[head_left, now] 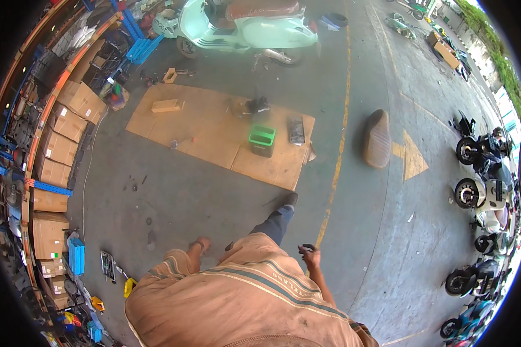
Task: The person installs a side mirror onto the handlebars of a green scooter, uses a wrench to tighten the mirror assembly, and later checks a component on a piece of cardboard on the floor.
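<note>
At my left side hangs my left hand [202, 243], blurred and small; whether its fingers are apart or closed does not show. My right hand [311, 258] is held out beside my right hip, closed around a small dark object [308, 247] whose kind I cannot make out. Ahead of me a flattened cardboard sheet [214, 139] lies on the floor. On it stand a dark box with a green rim [262, 139], a flat grey tray [296, 130] and a dark part [257, 106]. Neither hand touches these.
A mint-green scooter [260, 32] stands beyond the cardboard. To its right a loose brown seat [377, 139] lies by a yellow line. Shelving with cardboard boxes [51, 234] runs along the left. Several parked motorbikes [480, 194] line the right. My shoe [289, 199] is near the cardboard's edge.
</note>
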A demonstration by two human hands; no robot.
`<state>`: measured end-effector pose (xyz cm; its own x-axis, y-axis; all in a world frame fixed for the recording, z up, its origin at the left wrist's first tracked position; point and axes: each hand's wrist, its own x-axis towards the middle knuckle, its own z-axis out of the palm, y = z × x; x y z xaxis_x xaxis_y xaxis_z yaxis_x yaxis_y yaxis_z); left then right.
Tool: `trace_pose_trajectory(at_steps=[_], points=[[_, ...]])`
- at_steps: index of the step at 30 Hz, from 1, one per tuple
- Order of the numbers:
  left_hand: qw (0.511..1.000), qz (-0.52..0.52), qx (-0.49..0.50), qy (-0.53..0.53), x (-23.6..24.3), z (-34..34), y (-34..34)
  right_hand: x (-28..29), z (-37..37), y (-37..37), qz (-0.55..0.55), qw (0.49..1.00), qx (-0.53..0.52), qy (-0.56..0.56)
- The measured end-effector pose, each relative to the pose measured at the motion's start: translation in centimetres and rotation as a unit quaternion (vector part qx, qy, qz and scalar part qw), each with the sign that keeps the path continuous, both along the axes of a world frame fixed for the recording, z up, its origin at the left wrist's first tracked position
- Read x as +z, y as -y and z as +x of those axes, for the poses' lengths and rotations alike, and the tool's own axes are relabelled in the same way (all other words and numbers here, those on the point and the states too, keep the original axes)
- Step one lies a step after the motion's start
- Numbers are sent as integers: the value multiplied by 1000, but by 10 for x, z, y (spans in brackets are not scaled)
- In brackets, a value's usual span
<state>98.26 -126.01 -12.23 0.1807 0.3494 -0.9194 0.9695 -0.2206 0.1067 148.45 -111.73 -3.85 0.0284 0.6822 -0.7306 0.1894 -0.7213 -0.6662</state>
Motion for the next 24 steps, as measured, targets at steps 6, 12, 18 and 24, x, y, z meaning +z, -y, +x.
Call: trace_pose_trajectory(at_steps=[6, 12, 18, 24], points=[[738, -121, 664, 29, 46, 124, -129, 50, 53, -117, -83, 987, 122, 65], [791, 125, 581, 146, 18, 97, -320, 17, 169, -233, -113, 993, -30, 14], [746, 243, 604, 142, 173, 135, -537, 8, 249, -348, -67, 975, -210, 17], [527, 249, 790, 191, 107, 173, -618, -52, 319, -429, -113, 975, -157, -112]])
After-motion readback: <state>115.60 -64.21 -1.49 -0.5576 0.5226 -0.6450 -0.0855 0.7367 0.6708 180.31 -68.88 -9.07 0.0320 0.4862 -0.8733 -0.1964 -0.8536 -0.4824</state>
